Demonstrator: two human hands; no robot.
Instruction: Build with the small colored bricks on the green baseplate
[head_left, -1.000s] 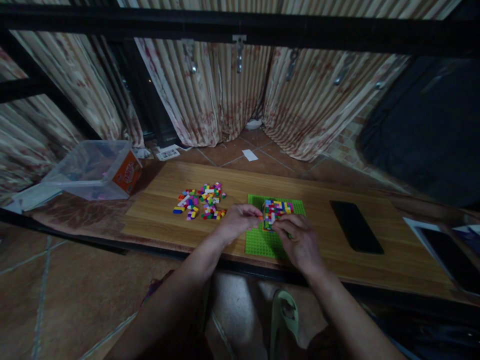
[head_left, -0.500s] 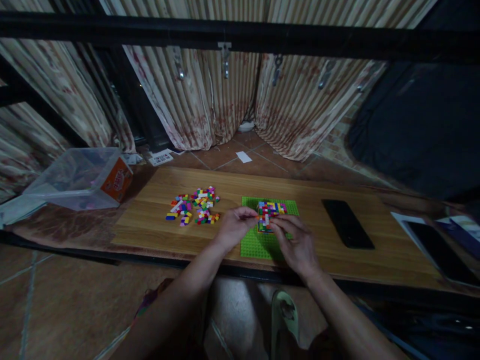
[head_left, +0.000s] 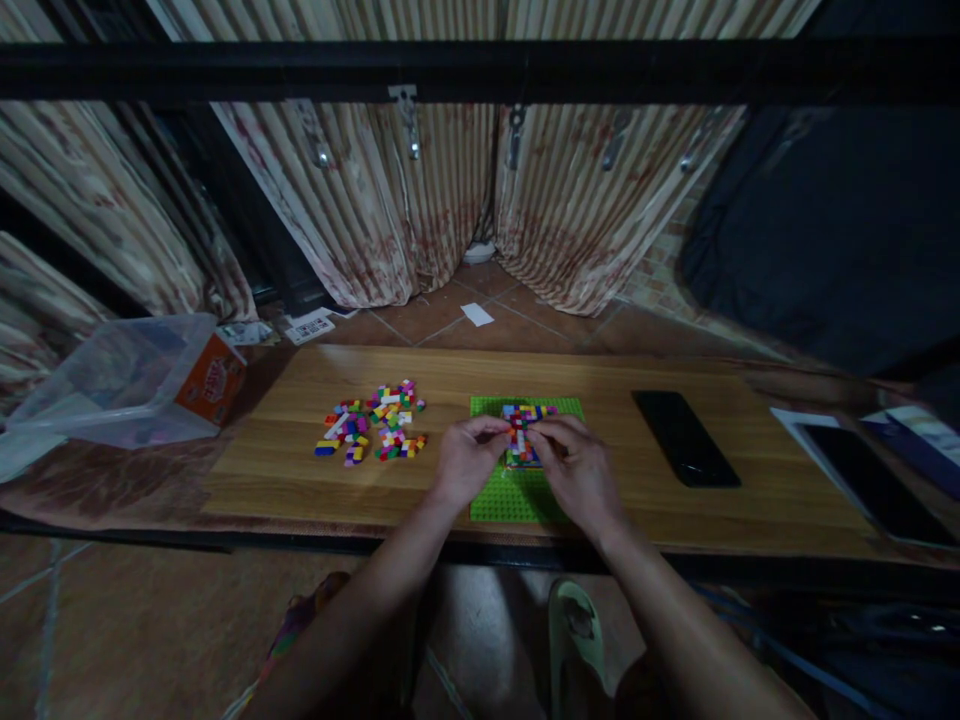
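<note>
A block of many-coloured toy bricks (head_left: 523, 452) stands on the green studded baseplate (head_left: 495, 508). My left hand (head_left: 466, 458) reaches its left side, thumb and forefinger pinched together, with a speck of orange, seemingly a small brick, at their tips. From the other side, my right hand (head_left: 581, 465) has its thumb and fingers drawn together at the block's right edge and covers part of it. Whatever sits in the right fingertips is too small and hidden to make out. Left of the baseplate lies a loose pile of small toy bricks (head_left: 390, 412).
A wooden board (head_left: 270, 470) lies under everything. On its right is a black phone-like slab (head_left: 686, 440), with a dark tablet-like device (head_left: 877, 480) and papers farther right. A clear plastic bin (head_left: 120, 385) with an orange label stands at far left. Curtains (head_left: 442, 200) hang behind.
The whole view has shifted a little, so the board's things sit slightly farther left. Both hands stay at the brick block, with the right fingers moved slightly closer to the left ones.
</note>
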